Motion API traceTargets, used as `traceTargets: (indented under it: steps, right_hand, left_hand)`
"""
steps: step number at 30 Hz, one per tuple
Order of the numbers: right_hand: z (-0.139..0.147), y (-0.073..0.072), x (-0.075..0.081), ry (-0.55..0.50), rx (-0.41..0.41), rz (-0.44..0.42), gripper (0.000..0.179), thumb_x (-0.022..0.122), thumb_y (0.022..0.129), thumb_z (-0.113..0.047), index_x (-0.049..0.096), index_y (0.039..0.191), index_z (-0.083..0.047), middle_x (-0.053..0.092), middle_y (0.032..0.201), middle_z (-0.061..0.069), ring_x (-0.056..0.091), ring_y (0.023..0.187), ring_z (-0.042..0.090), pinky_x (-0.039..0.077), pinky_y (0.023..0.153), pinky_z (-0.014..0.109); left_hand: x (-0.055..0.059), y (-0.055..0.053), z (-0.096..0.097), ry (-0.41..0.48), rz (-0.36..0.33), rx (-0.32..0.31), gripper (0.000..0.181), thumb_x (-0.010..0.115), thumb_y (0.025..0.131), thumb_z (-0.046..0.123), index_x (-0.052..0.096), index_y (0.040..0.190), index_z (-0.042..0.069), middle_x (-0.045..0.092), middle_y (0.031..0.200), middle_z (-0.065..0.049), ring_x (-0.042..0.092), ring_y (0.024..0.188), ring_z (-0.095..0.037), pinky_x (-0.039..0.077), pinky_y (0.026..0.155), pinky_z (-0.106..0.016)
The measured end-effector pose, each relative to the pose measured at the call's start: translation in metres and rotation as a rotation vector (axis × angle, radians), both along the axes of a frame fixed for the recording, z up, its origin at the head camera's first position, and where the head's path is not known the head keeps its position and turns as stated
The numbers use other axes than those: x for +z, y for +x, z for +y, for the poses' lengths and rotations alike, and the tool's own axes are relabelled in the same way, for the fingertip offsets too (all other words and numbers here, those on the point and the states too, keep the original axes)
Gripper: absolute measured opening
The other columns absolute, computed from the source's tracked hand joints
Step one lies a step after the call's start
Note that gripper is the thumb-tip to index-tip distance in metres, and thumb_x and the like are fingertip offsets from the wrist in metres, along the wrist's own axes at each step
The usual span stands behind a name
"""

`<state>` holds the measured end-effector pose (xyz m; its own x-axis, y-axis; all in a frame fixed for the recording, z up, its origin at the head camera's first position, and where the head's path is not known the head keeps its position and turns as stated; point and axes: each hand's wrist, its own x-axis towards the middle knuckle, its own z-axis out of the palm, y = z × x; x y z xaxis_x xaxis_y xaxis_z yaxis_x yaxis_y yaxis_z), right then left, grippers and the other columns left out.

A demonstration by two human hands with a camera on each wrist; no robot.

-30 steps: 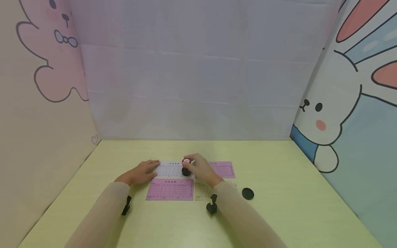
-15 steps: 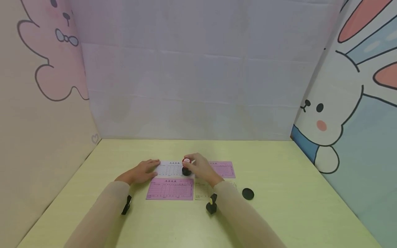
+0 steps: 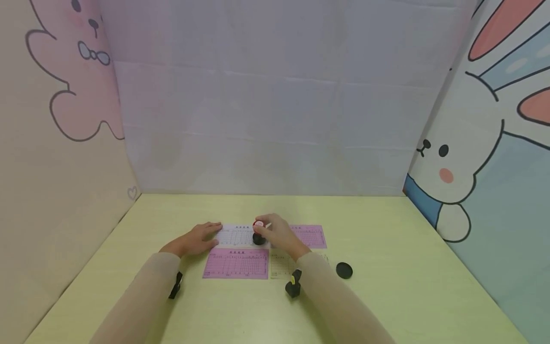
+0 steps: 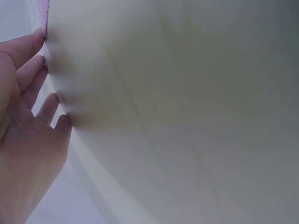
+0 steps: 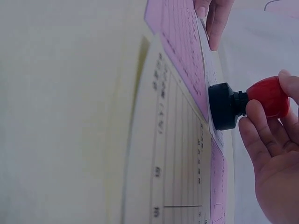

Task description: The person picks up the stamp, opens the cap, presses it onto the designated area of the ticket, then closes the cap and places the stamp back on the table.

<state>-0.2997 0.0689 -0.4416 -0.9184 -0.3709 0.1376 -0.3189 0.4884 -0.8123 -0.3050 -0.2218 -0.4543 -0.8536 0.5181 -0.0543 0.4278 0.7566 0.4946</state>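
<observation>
My right hand [image 3: 281, 235] grips a stamp by its rounded red handle [image 5: 268, 97], thumb and fingers around it. The stamp's black base [image 5: 221, 106] stands at the right part of a white printed form [image 3: 234, 234], its face right at the paper. On that form's left edge rests my left hand [image 3: 196, 239], fingers extended; the left wrist view has its fingertips [image 4: 63, 122] down at the surface. A pink form [image 3: 236, 263] lies just in front of the white one. Beside it is a cream form [image 3: 280, 267], partly hidden by my right wrist.
Another pink form [image 3: 311, 235] lies back right, partly behind my right hand. To the right of the forms is a flat black disc [image 3: 344, 270] on the pale yellow table [image 3: 408, 286]. A white sheet [image 3: 275, 119] hangs behind, with cartoon-covered walls on both sides.
</observation>
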Motion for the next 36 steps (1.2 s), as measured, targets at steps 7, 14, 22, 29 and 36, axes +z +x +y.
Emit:
traceTargets:
  steps: [7, 14, 22, 29, 36]
  right_hand:
    - [0.0007, 0.0025, -0.0002, -0.012, -0.005, -0.003, 0.043, 0.062, 0.101, -0.031, 0.059, 0.137, -0.006, 0.058, 0.122, 0.009, 0.060, 0.083, 0.015, 0.052, 0.059, 0.027]
    - [0.0014, 0.0008, -0.0022, -0.022, -0.006, -0.025, 0.044, 0.063, 0.100, -0.035, 0.060, 0.136, -0.010, 0.058, 0.121, 0.006, 0.060, 0.085, 0.015, 0.053, 0.062, 0.028]
    - [0.0027, 0.0005, -0.0024, -0.023, -0.007, -0.030, 0.044, 0.063, 0.100, -0.035, 0.060, 0.136, -0.011, 0.057, 0.120, 0.006, 0.060, 0.084, 0.014, 0.052, 0.061, 0.028]
    - [0.0025, -0.0018, -0.0001, -0.017, -0.010, -0.061, 0.045, 0.064, 0.099, -0.038, 0.060, 0.137, -0.013, 0.057, 0.121, 0.004, 0.059, 0.087, 0.016, 0.053, 0.063, 0.030]
    - [0.0025, -0.0031, 0.0018, 0.006, -0.027, -0.089, 0.045, 0.065, 0.098, -0.039, 0.061, 0.136, -0.014, 0.059, 0.122, 0.004, 0.061, 0.095, 0.017, 0.055, 0.070, 0.030]
  left_hand:
    - [0.0002, 0.0005, 0.0005, -0.015, 0.006, 0.002, 0.054, 0.055, 0.103, 0.018, 0.038, 0.149, -0.006, 0.032, 0.155, -0.028, 0.020, 0.142, -0.055, 0.017, 0.114, -0.067]
    - [0.0027, 0.0027, 0.0009, -0.020, 0.006, 0.004, 0.054, 0.055, 0.103, 0.017, 0.038, 0.149, -0.007, 0.032, 0.155, -0.029, 0.022, 0.142, -0.055, 0.018, 0.114, -0.067]
    - [0.0023, 0.0028, 0.0013, -0.016, 0.015, -0.002, 0.054, 0.054, 0.103, 0.016, 0.038, 0.149, -0.008, 0.033, 0.154, -0.029, 0.024, 0.141, -0.054, 0.019, 0.114, -0.066]
    - [0.0021, 0.0013, 0.0006, -0.013, 0.015, -0.001, 0.054, 0.054, 0.103, 0.016, 0.038, 0.149, -0.007, 0.033, 0.155, -0.029, 0.024, 0.142, -0.053, 0.019, 0.114, -0.065]
    - [0.0024, 0.0014, 0.0014, -0.012, 0.000, -0.002, 0.055, 0.054, 0.103, 0.017, 0.037, 0.149, -0.007, 0.032, 0.155, -0.030, 0.022, 0.142, -0.054, 0.018, 0.114, -0.067]
